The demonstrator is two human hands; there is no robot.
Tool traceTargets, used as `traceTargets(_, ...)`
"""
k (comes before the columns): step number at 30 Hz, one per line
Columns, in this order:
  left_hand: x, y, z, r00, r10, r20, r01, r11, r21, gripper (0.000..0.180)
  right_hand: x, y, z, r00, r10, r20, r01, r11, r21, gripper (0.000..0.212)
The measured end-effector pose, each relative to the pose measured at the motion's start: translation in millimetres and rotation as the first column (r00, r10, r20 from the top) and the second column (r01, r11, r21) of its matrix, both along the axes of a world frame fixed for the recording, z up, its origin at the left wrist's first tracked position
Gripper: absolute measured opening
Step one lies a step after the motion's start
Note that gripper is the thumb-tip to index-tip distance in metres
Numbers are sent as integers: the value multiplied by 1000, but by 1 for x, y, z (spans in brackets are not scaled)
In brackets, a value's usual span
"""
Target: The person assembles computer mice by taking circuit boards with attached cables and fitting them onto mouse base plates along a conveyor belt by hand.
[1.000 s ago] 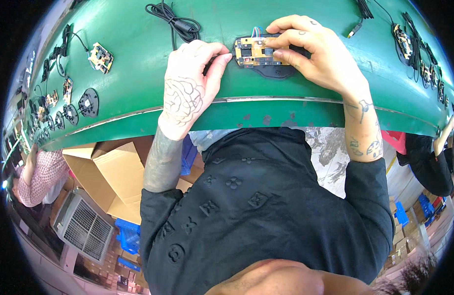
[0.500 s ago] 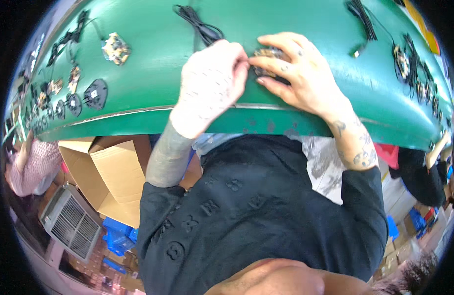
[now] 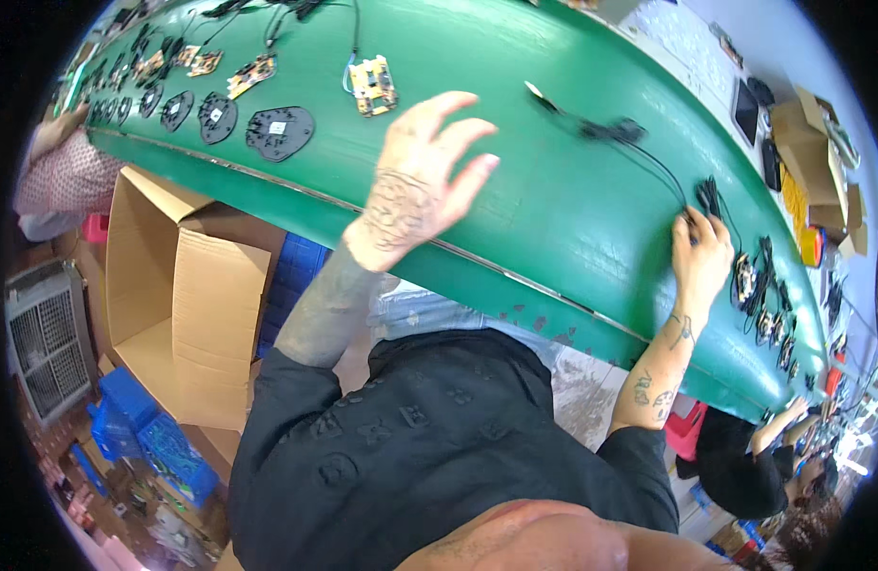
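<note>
My left hand [image 3: 422, 181] hovers over the green table with its fingers spread and nothing in it. A tan circuit board [image 3: 372, 86] with a thin black lead lies just beyond its fingertips. My right hand [image 3: 702, 262], farther right on the table, has its fingers closed around the end of a black cable [image 3: 662, 164]. What sits under those fingers is mostly hidden. From there the cable runs back to a blurred dark coil [image 3: 612, 130] and on to a light-coloured tip [image 3: 539, 93].
Black rounded plastic shells [image 3: 280, 133] line the table's near edge on the left, with more boards and cables [image 3: 253, 74] behind them. Several boards with coiled cables [image 3: 764, 295] lie at the right. An open cardboard box [image 3: 220, 324] stands below the table edge. People sit at both sides.
My hands have come apart from the small board they were both on. The right hand has moved right with the cable, the left has opened, and the view has turned.
</note>
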State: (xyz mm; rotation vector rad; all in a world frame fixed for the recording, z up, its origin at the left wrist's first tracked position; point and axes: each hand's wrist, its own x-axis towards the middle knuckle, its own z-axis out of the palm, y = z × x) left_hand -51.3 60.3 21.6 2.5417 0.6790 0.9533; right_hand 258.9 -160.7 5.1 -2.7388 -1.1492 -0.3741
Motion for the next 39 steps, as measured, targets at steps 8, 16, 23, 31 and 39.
traceTargets(8, -158, 97, -24, 881, 448, -154, -431, 893, 130, 45, -47, 48, 19, 932, 361, -32, -351, 922, 165, 38)
traceTargets(16, -144, 55, -37, 929, 326, -175, -333, 943, -9, 45, -173, 230, -11, 382, 883, -272, -808, 462, 366, 62)
traceTargets(23, -65, -23, -38, 966, 175, -191, -185, 982, -36, 40, -160, 258, -41, 376, 918, -128, -844, 396, 362, 48)
traceTargets(31, -13, -63, -37, 965, -8, -262, -3, 999, -40, 48, -76, 144, -22, 568, 733, -374, -584, 679, 444, 44)
traceTargets(39, -5, -72, -36, 958, -38, -283, 31, 999, -30, 52, -62, 86, 7, -47, 672, -739, 490, 660, 569, 57)
